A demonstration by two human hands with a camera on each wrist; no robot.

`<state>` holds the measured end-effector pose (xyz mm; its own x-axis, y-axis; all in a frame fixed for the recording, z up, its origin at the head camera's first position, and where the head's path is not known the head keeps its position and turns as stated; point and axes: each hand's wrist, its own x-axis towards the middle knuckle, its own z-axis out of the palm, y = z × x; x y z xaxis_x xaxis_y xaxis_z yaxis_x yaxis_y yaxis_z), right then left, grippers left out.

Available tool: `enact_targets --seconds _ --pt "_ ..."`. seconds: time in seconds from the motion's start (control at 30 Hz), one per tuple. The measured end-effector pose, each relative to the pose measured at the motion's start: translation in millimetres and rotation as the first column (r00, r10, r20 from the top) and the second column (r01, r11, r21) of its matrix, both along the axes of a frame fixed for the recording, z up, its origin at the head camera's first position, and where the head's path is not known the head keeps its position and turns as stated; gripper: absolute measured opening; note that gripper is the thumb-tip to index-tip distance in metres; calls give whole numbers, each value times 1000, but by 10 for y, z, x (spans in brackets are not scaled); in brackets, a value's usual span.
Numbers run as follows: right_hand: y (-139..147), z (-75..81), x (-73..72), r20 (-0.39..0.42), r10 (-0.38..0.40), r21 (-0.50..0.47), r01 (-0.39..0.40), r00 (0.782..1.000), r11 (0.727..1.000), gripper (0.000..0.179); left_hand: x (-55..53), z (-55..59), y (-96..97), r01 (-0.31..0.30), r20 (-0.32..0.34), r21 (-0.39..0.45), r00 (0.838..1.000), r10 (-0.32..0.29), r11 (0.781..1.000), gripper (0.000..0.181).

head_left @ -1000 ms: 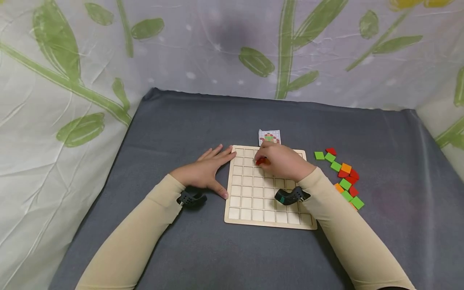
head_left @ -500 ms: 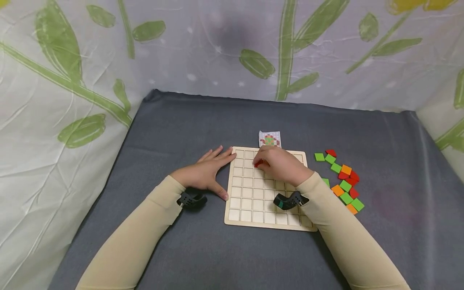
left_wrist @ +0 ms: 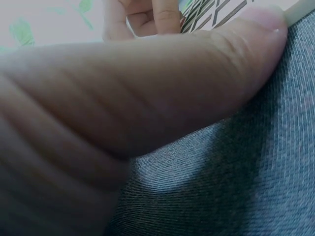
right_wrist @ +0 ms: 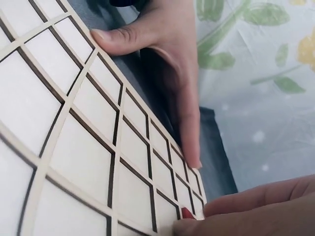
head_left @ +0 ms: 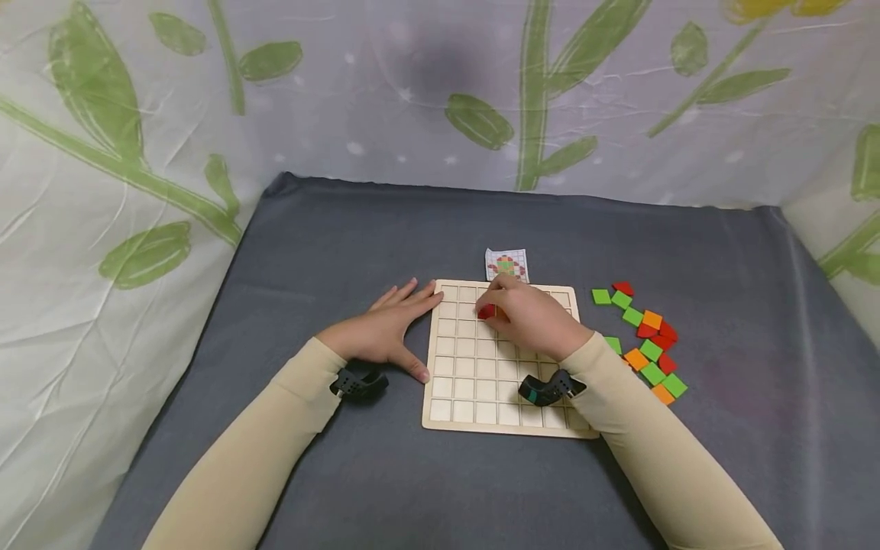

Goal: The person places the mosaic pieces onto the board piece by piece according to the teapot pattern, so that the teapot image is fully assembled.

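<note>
A pale wooden grid board [head_left: 464, 389] lies on the grey cloth. My left hand [head_left: 374, 332] rests along its left edge, fingers spread, with thumb and fingertips touching the rim; in the left wrist view the thumb [left_wrist: 162, 88] fills much of the picture. Over the board's upper part, my right hand [head_left: 536, 317] pinches a small red tile [head_left: 486, 312] between thumb and fingers. Only a sliver of that red tile [right_wrist: 187, 213] shows in the right wrist view, low against the grid cells. Whether it sits fully in a cell is hidden by the fingers.
A small printed card [head_left: 506, 263] with a coloured grid picture lies just beyond the board's top edge. Several loose green, orange and red tiles, among them a green tile [head_left: 676, 385], are scattered right of the board, partly behind the right forearm. Patterned curtains [head_left: 385, 99] hang around the table.
My right hand has shifted slightly left and nearer, still pinching the red tile over the upper cells. The forearm uncovers more loose tiles. My left hand stays at the board's edge.
</note>
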<state>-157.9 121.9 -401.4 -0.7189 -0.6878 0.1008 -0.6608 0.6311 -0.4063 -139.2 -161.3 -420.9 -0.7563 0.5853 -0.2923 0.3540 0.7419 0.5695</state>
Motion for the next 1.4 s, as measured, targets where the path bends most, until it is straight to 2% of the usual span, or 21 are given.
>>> enact_targets --seconds 0.37,0.73,0.93,1.13,1.4 --pt "289 111 -33 30 -119 51 118 992 992 22 2 -5 -17 2 -2 6 1000 -2 1000 136" --pt "771 201 5 55 -198 114 191 979 975 22 -6 -38 -43 -9 -3 8 1000 9 1000 137" --pt "994 232 86 64 -216 161 203 974 966 22 -36 -83 -42 -7 5 11 1000 7 1000 137" --pt "1181 220 167 146 -253 233 215 956 948 27 -36 -82 -31 -3 10 7 1000 3 1000 137" --pt "1339 248 162 284 -279 278 199 917 940 32 -21 -29 -32 -14 18 21 1000 14 1000 136"
